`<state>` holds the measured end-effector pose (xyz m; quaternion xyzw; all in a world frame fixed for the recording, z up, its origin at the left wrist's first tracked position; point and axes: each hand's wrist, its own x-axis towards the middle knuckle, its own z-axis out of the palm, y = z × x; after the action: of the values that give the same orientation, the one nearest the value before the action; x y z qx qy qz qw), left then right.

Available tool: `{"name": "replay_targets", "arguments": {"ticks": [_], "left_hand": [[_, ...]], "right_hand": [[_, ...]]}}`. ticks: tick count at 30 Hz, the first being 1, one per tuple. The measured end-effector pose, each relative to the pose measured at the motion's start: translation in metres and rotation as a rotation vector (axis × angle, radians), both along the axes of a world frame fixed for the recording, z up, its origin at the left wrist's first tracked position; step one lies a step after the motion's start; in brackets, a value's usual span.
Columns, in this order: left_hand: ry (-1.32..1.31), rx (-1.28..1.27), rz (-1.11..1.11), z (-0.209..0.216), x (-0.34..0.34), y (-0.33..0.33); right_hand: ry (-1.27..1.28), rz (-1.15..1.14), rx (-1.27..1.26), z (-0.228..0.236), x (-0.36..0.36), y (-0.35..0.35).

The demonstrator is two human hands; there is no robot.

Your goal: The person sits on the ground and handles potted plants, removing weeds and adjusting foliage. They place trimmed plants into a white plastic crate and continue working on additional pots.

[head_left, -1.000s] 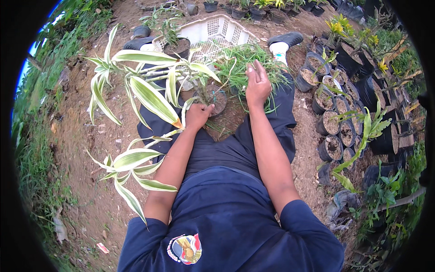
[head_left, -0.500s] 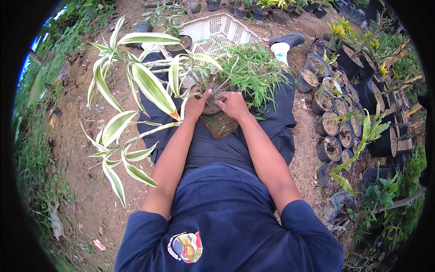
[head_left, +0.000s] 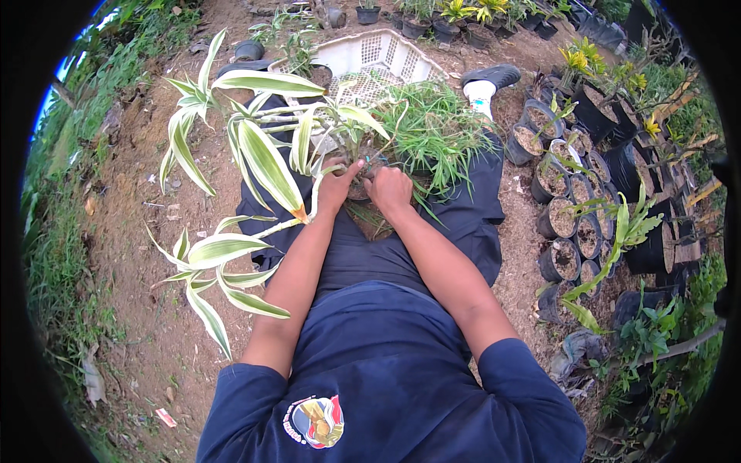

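Observation:
A potted plant with long green leaves edged in cream (head_left: 266, 162) stands between my legs, its branches leaning out to the left. My left hand (head_left: 335, 190) is closed around the stem base, thumb pointing up. Just right of it, my right hand (head_left: 391, 188) has its fingers curled in at the same spot, over the soil. What those fingers pinch is hidden. Between and below the hands, part of the dark pot (head_left: 358, 193) shows. A heap of pulled green grass (head_left: 440, 127) lies against my right leg, close beyond my right hand.
A white plastic crate (head_left: 382, 48) sits beyond the plant, between my feet. Several small black pots of soil (head_left: 561, 217) crowd the right side. More potted plants (head_left: 478, 31) line the far edge. Bare brown earth (head_left: 147, 309) spreads to the left, with weeds (head_left: 58, 309) further out.
The striped plant's branches have swung to the right, the lower ones also slightly down. My right hand has drawn a little left and down, its fingers more curled. My left hand has barely moved.

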<state>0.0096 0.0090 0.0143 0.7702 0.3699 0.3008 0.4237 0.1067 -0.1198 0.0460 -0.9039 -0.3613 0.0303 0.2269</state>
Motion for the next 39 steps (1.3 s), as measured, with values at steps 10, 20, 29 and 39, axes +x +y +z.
{"name": "replay_targets", "arguments": {"ticks": [10,20,29,39], "left_hand": [[0.020,-0.012,-0.012,0.009,-0.003,-0.003],[0.077,-0.048,-0.014,0.012,-0.002,-0.001],[0.133,0.269,0.005,0.009,-0.003,-0.017],[0.236,0.214,-0.059,0.012,-0.006,-0.003]], "right_hand": [[0.257,0.111,0.347,-0.006,0.033,-0.023],[0.607,-0.186,1.496,0.050,0.086,-0.025],[0.387,0.106,0.541,-0.004,0.042,-0.032],[0.028,0.278,0.195,-0.011,0.015,-0.013]]}}
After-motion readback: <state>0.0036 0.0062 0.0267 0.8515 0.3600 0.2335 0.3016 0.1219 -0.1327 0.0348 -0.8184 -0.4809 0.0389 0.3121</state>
